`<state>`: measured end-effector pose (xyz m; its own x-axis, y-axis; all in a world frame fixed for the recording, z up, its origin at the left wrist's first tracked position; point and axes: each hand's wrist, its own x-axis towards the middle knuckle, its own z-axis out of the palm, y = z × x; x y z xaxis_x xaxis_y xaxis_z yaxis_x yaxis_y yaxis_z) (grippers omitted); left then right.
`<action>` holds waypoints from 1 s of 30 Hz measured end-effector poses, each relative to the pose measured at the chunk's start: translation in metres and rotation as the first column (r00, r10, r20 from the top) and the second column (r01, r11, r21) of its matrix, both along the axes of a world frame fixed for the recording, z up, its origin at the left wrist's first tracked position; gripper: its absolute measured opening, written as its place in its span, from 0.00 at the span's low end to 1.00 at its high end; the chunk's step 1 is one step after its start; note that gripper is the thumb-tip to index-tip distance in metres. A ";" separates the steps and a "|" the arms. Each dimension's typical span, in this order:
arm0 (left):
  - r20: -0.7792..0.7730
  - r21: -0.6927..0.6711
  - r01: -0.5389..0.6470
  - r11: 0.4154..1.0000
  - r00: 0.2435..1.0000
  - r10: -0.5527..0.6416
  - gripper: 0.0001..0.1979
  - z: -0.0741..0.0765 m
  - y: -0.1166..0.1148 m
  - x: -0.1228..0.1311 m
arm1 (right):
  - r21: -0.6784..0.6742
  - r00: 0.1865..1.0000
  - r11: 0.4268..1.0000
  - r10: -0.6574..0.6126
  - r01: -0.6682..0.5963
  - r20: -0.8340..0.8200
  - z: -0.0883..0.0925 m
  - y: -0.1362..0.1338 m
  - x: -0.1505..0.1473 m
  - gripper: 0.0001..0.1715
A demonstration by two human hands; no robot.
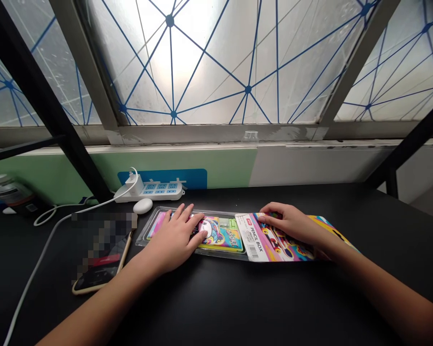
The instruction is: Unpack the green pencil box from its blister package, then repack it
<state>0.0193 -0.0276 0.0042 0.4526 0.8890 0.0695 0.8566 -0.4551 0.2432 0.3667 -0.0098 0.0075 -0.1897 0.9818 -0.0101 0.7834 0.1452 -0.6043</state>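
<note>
Left hand: our left hand [175, 240] lies flat, palm down, fingers spread, on top of the pencil box [216, 233]. Nothing's clenched, it's just pressing on it, not wrapped around anything.
Right hand: our right hand [292, 223] rests on the card sleeve [274, 240], fingertips at its printed end. Looks like a loose flat hold; we can't tell if the thumb is tucked under the card.
Pencil box: colourful one with "SPORT" on it and a cartoon face, sitting in a clear plastic tray [146, 235]. It's directly under our left fingers and just left of the right hand.
Card sleeve: says "PENCIL BOX" with a barcode. It runs under our right palm and off to the right, its left end overlapping the tray's right end.
Phone: a phone [101, 274] lies just left of our left wrist, part of it blurred out.
Earbud case: small white case [143, 205] just beyond the left hand, near the tray's far corner.
Power strip: white power strip [151, 190] farther back past the left hand, by the wall, with a charger plugged in and a cable [39, 254] trailing off to the left.
Bottle: a bottle [12, 192] lying well off to the left.
Table: black table [220, 298] under everything.
</note>
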 end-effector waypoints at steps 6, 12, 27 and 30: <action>0.019 0.009 -0.026 1.000 0.999 0.026 0.29 -0.003 -0.008 0.016 | -0.058 0.998 0.998 -0.038 0.035 -0.059 -0.010 -0.006 -0.029 0.26; 0.236 -0.052 0.064 0.997 0.971 -0.050 0.25 0.007 -0.024 0.025 | -0.045 0.998 0.999 -0.031 0.029 -0.057 -0.011 -0.006 -0.036 0.27; 0.898 -0.197 -0.115 0.974 0.377 0.226 0.31 -0.005 0.006 0.007 | -0.250 0.990 0.959 0.132 -0.138 -0.037 0.006 0.007 0.022 0.29; 0.936 -0.221 -0.126 0.967 0.250 0.247 0.30 -0.005 0.006 0.011 | -0.203 0.995 0.974 0.105 -0.102 0.002 0.004 0.006 0.018 0.32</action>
